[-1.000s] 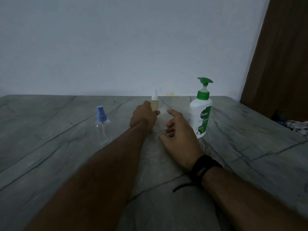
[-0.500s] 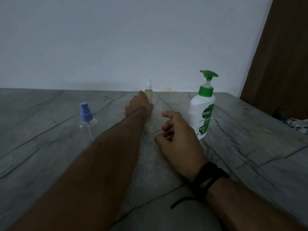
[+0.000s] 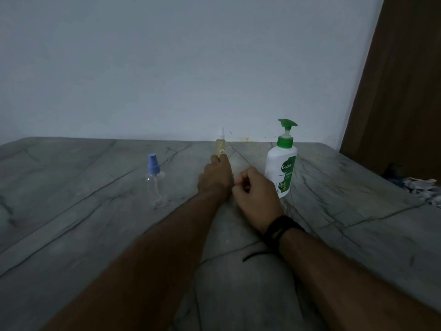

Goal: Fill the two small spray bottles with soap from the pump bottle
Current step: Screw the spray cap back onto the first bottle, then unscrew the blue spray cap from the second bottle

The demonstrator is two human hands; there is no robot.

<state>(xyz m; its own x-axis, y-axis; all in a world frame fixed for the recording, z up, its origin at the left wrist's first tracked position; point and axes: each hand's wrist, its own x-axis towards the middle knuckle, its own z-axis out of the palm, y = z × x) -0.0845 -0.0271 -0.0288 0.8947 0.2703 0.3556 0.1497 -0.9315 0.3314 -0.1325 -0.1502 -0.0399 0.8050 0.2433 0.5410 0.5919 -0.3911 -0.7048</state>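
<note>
A small yellowish spray bottle (image 3: 220,147) with a pale nozzle stands upright far back on the grey marble table (image 3: 71,223). My left hand (image 3: 214,179) reaches out to it, fingers wrapped round its lower part. My right hand (image 3: 256,194) rests on the table just right of the left wrist, fingers curled in and holding nothing. A clear, empty-looking spray bottle with a blue cap (image 3: 155,182) stands to the left, apart from both hands. The white pump bottle with a green pump (image 3: 281,170) stands right of my right hand.
A pale wall (image 3: 191,68) runs along the table's far edge. A brown panel (image 3: 401,91) rises at the right, and crumpled cloth (image 3: 424,187) lies below it past the table's right edge. A black band circles my right wrist.
My left hand has slid lower on the yellowish bottle, so more of the bottle shows above it. My right fingers have curled from loosely spread into a fist.
</note>
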